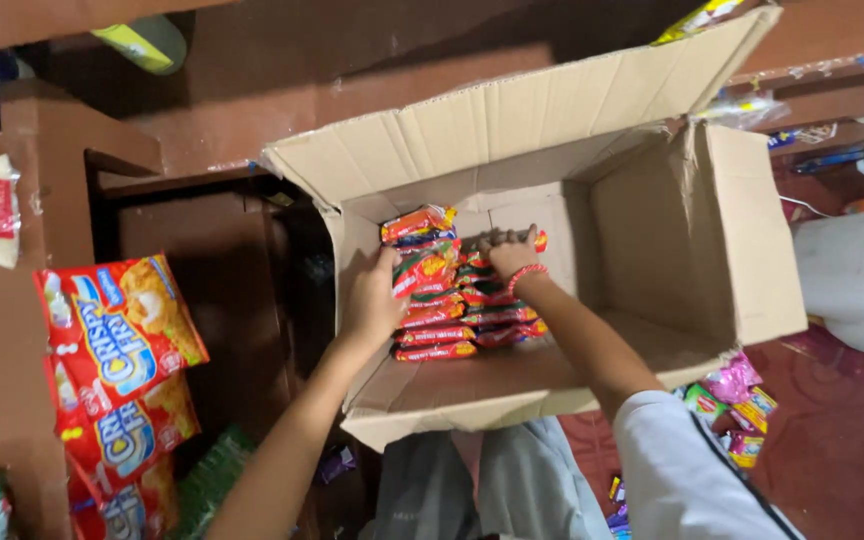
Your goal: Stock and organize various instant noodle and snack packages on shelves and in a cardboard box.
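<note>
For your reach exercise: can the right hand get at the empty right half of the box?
Probably yes: the right hand is already inside the open cardboard box, flaps folded back, nothing blocking that side.

We are looking into a small grocery shop: strips of red snack packets (117, 330) are hanging along dark red wooden shelving (12, 330), a cardboard carton (642, 220) is holding stacked red biscuit packs (442, 300), and small sweet sachets (737, 400) are dangling beside it.

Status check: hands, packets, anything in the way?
Left hand on packets in box, side grip. Right hand grips far end. Box flaps open, nothing blocking.
</note>
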